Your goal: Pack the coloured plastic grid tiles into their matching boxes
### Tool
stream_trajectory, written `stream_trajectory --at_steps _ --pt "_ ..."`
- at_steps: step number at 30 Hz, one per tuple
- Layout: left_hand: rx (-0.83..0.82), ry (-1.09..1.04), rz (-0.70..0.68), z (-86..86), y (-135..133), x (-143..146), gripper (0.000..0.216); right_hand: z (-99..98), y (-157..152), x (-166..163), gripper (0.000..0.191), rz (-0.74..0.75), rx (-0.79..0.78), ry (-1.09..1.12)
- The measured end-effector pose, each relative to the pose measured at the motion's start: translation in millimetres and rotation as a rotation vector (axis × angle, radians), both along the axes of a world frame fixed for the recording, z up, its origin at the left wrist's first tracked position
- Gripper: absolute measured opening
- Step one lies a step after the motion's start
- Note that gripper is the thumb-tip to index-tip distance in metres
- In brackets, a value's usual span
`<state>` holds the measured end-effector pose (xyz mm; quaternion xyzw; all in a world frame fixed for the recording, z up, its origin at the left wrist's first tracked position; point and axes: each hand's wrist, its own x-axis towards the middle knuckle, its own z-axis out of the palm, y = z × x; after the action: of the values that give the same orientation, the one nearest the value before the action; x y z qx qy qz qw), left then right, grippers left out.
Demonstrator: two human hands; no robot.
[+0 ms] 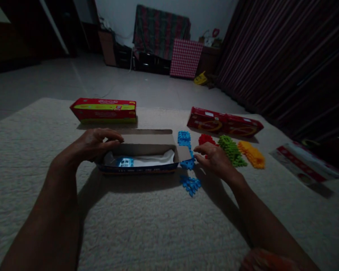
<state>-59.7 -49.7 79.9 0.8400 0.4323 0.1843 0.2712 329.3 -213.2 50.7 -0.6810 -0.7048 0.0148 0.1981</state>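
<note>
A long, dark blue cardboard box lies in front of me with its lid raised and an end flap out to the right. Inside it are white paper and one light-blue window-like plastic piece. My left hand grips the box's left end, fingers curled over its edge. Just right of the flap, my right hand has its fingertips apart, beside a row of blue plastic building pieces. Nearer me lie blue snowflake-shaped pieces. Red pieces are partly hidden behind my right hand.
Green pieces and yellow-orange pieces lie in stacks at the right. A red-and-yellow box stands at the back left, red boxes at the back right. A white-and-red box sits far right on the pale textured cover.
</note>
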Motion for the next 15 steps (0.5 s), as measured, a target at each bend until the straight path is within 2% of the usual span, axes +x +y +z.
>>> stream_trajectory --at_steps 5,9,15 --pt "0.019 0.016 0.001 -3.1 3.9 -1.9 0.033 -3.6 -0.6 -14.0 0.024 -0.142 -0.156 -0.087" --pt "0.006 0.026 0.015 -2.9 4.7 -2.1 0.035 -5.7 0.6 -21.3 0.025 -0.260 -0.250 -0.066" --pt "-0.003 -0.032 -0.004 -1.5 2.7 0.9 0.035 -9.1 5.5 -22.1 0.015 -0.253 -0.235 -0.019"
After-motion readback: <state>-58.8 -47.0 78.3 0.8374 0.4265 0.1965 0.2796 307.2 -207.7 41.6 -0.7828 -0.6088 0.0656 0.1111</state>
